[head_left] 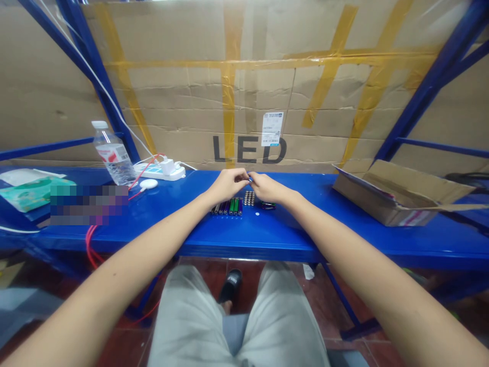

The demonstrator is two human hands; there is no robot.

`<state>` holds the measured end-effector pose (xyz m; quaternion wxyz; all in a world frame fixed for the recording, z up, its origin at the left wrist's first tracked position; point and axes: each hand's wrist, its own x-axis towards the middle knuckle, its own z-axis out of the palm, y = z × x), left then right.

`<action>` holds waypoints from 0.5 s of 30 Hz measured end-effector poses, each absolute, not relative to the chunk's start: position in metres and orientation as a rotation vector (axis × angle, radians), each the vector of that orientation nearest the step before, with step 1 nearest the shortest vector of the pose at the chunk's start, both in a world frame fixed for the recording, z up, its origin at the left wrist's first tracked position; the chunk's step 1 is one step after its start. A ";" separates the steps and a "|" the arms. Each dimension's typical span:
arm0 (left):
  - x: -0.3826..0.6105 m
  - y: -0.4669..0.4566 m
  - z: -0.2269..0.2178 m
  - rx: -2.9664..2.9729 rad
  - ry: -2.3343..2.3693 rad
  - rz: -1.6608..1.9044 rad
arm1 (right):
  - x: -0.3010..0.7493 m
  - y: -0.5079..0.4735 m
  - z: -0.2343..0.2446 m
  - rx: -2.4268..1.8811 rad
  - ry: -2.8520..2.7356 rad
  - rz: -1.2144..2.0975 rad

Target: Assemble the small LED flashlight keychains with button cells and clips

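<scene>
My left hand [228,184] and my right hand [267,187] meet over the middle of the blue bench [237,234], fingers pinched together on a small item [249,178] between them, too small to name. Just below the hands lies a row of coloured cylinders [227,206], a cluster of small metal pieces [249,198] and a dark flat part [268,205]. A small white dot [257,214] lies in front of them.
A water bottle [113,154], a white power strip [160,168] with red and white cables and a white puck [148,184] sit at left. An open cardboard box [397,193] lies at right. A large "LED" carton [248,92] stands behind. Blue rack posts flank the bench.
</scene>
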<state>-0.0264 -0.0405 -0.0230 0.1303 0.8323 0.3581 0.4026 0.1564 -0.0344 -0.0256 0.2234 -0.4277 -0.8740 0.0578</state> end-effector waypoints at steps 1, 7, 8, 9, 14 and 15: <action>-0.025 -0.041 -0.023 2.411 1.046 1.168 | 0.156 -0.035 -0.026 -1.196 -2.406 0.163; -0.024 -0.038 -0.023 2.335 1.055 1.175 | 0.154 -0.035 -0.025 -1.202 -2.349 0.230; -0.026 -0.036 -0.022 2.320 1.070 1.180 | 0.156 -0.033 -0.024 -1.224 -2.324 0.228; -0.030 -0.034 -0.021 2.299 1.097 1.189 | 0.160 -0.030 -0.024 -1.258 -2.294 0.220; -0.063 -0.023 -0.011 2.071 1.309 1.155 | 0.195 -0.007 -0.025 -1.445 -2.122 0.146; -0.072 -0.021 -0.008 2.024 1.334 1.115 | 0.203 -0.001 -0.026 -1.496 -2.103 0.145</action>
